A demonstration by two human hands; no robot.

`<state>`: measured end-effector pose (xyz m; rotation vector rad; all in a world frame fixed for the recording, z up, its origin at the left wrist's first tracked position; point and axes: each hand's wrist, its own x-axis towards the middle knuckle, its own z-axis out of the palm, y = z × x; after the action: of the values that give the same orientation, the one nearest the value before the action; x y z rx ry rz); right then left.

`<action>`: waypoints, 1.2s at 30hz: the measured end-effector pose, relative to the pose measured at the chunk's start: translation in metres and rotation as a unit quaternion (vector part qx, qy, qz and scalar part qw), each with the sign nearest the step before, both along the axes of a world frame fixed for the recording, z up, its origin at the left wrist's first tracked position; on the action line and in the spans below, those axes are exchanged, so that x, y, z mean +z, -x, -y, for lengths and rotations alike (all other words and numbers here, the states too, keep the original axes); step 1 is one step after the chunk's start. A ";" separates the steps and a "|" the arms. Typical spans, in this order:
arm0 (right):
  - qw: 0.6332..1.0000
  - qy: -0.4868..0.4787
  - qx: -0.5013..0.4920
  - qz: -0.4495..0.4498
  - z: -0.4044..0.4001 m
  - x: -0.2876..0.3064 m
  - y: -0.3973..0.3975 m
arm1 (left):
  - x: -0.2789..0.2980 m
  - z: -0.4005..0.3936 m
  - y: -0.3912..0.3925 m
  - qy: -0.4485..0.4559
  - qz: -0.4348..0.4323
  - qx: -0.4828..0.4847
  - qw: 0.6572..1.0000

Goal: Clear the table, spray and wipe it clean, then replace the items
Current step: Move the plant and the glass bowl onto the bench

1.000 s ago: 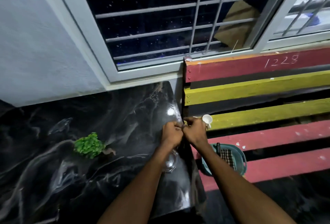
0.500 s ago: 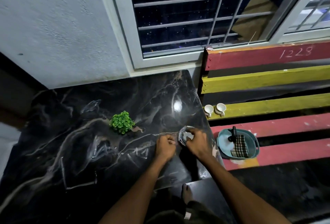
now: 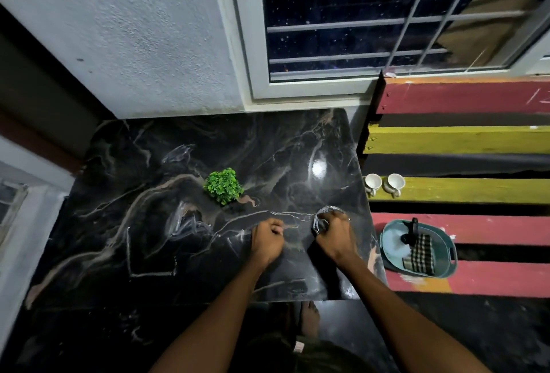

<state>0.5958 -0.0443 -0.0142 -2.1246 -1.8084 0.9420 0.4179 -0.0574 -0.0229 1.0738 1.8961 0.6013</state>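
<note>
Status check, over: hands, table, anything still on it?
Right hand grips clear glass at table edge. Left hand fisted, seems empty. Green plant still on table. Two cups, basin on bench.

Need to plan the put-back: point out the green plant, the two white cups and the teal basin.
green plant (image 3: 223,185): head view, leafy top.
white cups (image 3: 373,181): head view, left cup's rim.
teal basin (image 3: 446,272): head view, near rim.

Black marble table (image 3: 178,164) bearing green plant (image 3: 223,185), clear glass (image 3: 323,218).
</note>
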 end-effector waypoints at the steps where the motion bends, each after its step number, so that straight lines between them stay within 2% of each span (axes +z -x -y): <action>1: 1.000 -0.003 -0.003 0.013 -0.001 -0.002 0.001 | 0.000 -0.002 0.005 0.001 0.003 0.015 1.000; 6: 0.992 -0.028 -0.023 0.122 -0.007 -0.010 -0.007 | 0.002 -0.010 0.045 -0.028 -0.014 0.129 0.991; 9: 0.989 -0.010 -0.012 0.144 -0.011 -0.012 -0.012 | 0.004 -0.014 0.073 -0.058 -0.056 0.182 0.980; 14: 0.986 0.000 -0.043 0.161 -0.016 -0.009 -0.012 | 0.006 -0.040 0.107 -0.052 -0.050 0.250 0.966; 18: 0.985 0.066 -0.054 0.152 -0.014 -0.009 -0.005 | 0.005 -0.056 0.130 -0.060 -0.044 0.232 0.970; 22: 0.985 0.109 -0.064 0.115 -0.011 -0.016 0.005 | -0.002 -0.063 0.147 -0.046 -0.027 0.138 0.989; 25: 0.984 0.105 -0.064 0.126 -0.012 -0.016 0.010 | -0.005 -0.066 0.151 -0.068 -0.012 0.091 0.993; 29: 0.980 0.120 -0.056 0.150 -0.011 -0.013 0.019 | -0.005 -0.070 0.152 -0.092 0.000 0.077 0.993; 36: 0.979 0.109 -0.099 0.138 -0.009 -0.013 0.023 | -0.011 -0.083 0.150 -0.057 -0.035 0.078 0.995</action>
<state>0.5725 -0.0356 -0.0270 -2.6303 -1.6269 0.8651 0.2675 0.0260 -0.0344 1.0368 2.0396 0.7770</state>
